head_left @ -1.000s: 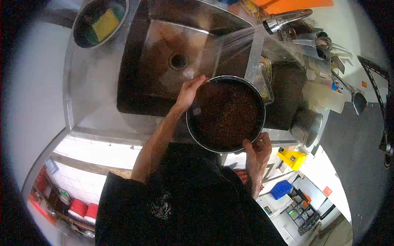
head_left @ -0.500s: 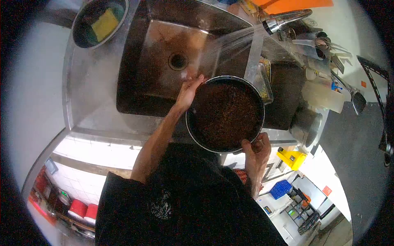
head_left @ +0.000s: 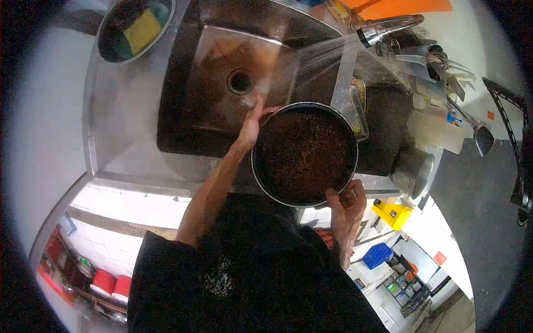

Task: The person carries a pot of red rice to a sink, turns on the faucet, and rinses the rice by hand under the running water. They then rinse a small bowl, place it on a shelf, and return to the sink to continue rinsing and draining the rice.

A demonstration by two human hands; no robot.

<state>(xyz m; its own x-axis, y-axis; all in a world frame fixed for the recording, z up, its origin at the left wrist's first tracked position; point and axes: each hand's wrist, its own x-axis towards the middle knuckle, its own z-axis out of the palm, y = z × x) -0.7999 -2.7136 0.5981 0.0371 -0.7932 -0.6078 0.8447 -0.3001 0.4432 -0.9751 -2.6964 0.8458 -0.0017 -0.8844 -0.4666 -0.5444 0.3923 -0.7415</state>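
A deep round pan [head_left: 306, 155] with a pale rim and a dark, brown-speckled inside is held tilted toward me at the sink's near edge. My left hand [head_left: 251, 127] supports its left side, one digit pointing up and others along the rim, partly hidden by the pan. At the lower right, my right hand [head_left: 347, 206] pinches the rim, thumb on the near side. Beyond the pan, the sprayer faucet [head_left: 368, 36] sends a fan of water leftward into the metal sink [head_left: 214, 114].
A round pot [head_left: 136, 30] with a yellow sponge [head_left: 142, 31] stands at the sink's upper left. Along the right are a clear container [head_left: 359, 111], utensils in a holder [head_left: 436, 64], a ladle [head_left: 484, 139] and a metal pot [head_left: 415, 171].
My left thumb has lifted off the rim and now points up, while the fingers stay at the pan. The pan and my right hand have hardly moved; water still sprays.
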